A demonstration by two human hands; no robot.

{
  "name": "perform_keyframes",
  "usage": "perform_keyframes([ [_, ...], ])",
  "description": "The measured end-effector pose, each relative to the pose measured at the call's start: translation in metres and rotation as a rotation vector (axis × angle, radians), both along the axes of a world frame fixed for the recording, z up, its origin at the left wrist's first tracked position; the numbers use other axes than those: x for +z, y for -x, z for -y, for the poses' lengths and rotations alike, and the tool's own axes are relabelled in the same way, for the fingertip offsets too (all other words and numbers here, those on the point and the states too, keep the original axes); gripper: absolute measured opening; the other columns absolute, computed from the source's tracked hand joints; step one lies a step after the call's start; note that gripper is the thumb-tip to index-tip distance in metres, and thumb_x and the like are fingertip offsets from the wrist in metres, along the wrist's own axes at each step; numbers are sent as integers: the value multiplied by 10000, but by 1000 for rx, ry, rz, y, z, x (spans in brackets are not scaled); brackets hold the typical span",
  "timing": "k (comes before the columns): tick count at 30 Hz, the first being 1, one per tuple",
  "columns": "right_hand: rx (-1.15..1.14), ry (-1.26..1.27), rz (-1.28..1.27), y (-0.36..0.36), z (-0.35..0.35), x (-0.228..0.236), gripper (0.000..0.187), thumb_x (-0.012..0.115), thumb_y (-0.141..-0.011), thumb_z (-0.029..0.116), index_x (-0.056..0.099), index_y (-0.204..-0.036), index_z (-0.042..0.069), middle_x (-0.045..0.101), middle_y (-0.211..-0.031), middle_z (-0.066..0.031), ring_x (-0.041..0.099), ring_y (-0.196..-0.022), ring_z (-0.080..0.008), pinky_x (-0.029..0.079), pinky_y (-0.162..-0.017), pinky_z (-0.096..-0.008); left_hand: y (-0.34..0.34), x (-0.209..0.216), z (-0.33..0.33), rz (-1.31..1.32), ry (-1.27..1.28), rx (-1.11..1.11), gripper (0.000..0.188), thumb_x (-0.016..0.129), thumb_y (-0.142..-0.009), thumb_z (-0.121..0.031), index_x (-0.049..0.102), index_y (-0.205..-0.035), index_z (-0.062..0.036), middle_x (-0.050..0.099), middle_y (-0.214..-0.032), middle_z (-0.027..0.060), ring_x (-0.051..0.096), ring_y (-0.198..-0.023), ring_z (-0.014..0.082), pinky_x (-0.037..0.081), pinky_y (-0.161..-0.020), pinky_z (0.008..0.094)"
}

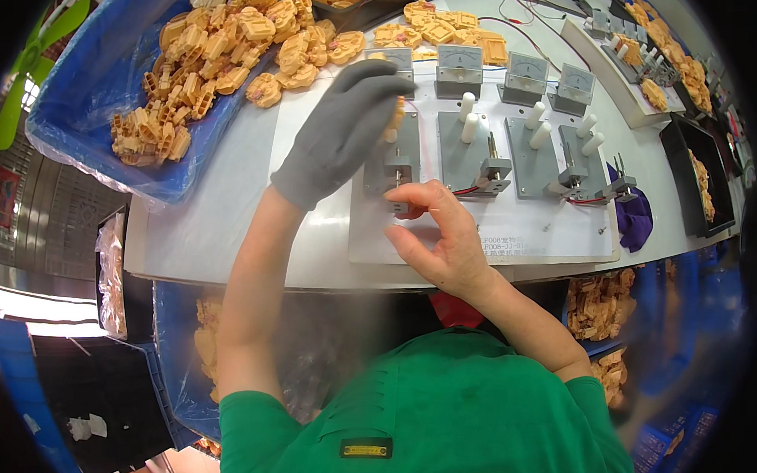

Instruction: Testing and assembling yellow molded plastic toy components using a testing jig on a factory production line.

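Note:
My left hand (341, 123), in a grey glove, reaches over the leftmost grey test fixture (408, 142). Its fingers curl round a tan plastic part (398, 114) at the fixture's far end, mostly hidden by the glove. Bare, my right hand (447, 243) is at the near end of the same fixture. The index finger meets the small metal slide block (399, 202) there, while the thumb stands apart from it with a gap between. An analog panel meter (397, 60) stands behind this fixture, partly covered by the glove.
Several like fixtures (527, 158) with white posts and meters (459, 68) stand to the right. A blue lined bin (65, 130) of tan parts is at far left; loose tan parts (444, 30) lie at the back. A purple cloth (635, 219) and black tray (677, 155) are at right.

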State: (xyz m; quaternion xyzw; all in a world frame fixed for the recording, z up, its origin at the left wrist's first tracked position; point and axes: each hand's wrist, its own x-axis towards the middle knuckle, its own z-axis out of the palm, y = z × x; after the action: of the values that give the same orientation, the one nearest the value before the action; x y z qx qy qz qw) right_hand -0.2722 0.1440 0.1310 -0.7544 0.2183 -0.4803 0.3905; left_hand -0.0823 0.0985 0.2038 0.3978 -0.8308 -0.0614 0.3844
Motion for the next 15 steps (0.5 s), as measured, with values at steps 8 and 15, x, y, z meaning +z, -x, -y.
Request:
perform_keyframes([
  [8, 2, -9, 7, 0, 1, -2, 380, 724, -786, 73, 576, -1135, 40, 607, -950, -87, 615, -851, -222, 500, -773, -335, -5, -17, -9, -107, -307, -16, 313, 465, -973, -193, 627, -1178, -20, 522, -1324, 167, 507, -1232, 277, 393, -1037, 353],
  [15, -26, -10, -10, 1, 2, 0, 493, 729, -782, 77, 526, -1229, 31, 590, -1094, -135, 593, -982, -279, 478, -875, -363, -28, -59, 6, -499, -211, 151, 345, 473, -989, -205, 573, -1266, -26, 514, -1349, 171, 478, -1262, 283, 370, -1060, 337],
])
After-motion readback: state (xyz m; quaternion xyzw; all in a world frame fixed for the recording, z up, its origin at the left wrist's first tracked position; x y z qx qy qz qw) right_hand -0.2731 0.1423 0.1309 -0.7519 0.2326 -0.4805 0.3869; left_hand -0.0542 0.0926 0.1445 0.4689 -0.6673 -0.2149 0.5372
